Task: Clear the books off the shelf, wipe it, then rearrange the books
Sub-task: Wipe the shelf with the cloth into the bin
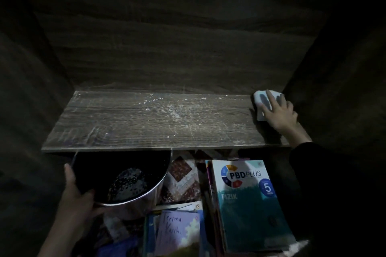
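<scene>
1. The wooden shelf (146,123) sits in a dim recess; its board is scratched, with pale dust and white crumbs scattered mostly along the back and through the middle.
2. The right hand (279,112) is at the far right rear corner of the board; its fingers (271,98) lie spread and fairly straight on top of a white cloth (260,100), pressing it flat against the wood; a dark sleeve (302,156) covers the arm up to the wrist.
3. The left hand (77,192) is lower down, in front of the shelf's left half; it grips the near rim of a metal pot (144,204), thumb lying along the edge and the other fingers curled round the rim; the pot's far side tucks under the front edge of the board.
4. Something pale and speckled lies inside the pot; in this light I cannot tell what it is.
5. The books are down below the shelf, to the right of the pot; a teal book (248,204) marked PBD PLUS and FIZIK lies face up on top of a stack; just left of it lies a handwritten card (177,231) on more books.
6. Patterned floor tiles (181,181) show between the pot and the stack.
</scene>
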